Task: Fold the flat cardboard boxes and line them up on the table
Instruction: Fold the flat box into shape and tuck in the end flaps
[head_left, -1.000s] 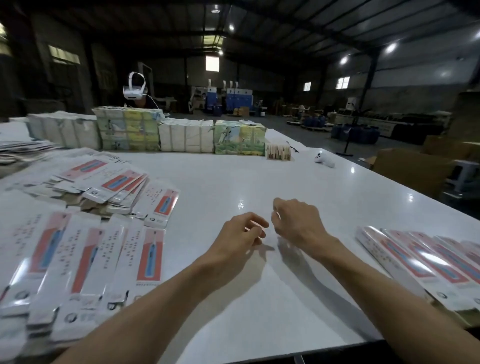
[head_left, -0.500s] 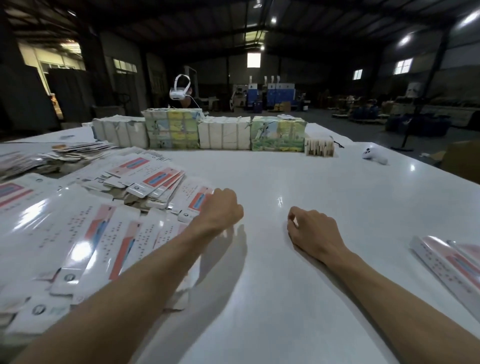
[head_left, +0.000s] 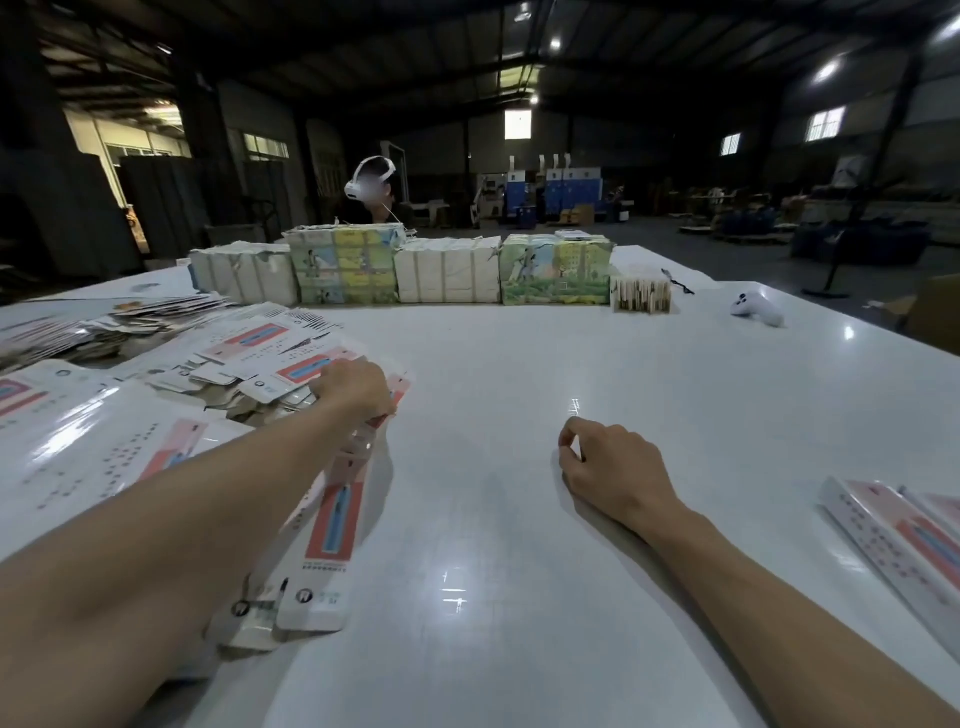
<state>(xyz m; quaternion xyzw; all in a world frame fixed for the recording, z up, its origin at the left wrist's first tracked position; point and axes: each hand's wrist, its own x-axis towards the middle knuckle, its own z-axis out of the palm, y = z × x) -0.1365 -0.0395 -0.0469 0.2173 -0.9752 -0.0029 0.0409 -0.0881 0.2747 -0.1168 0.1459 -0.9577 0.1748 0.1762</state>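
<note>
Head view: the left hand (head_left: 353, 389) curls its fingers round a flat box (head_left: 401, 385) at middle left. The right hand (head_left: 608, 467) rests curled and empty on the table (head_left: 519, 353).

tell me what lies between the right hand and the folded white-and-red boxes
Only bare glossy white table, head view, from right hand to folded white-and-red cardboard boxes.

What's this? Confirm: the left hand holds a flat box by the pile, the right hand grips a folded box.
Wrong on the right hand: in the head view it grips nothing, resting curled on the table. The left hand does hold a flat box by the pile.
</note>
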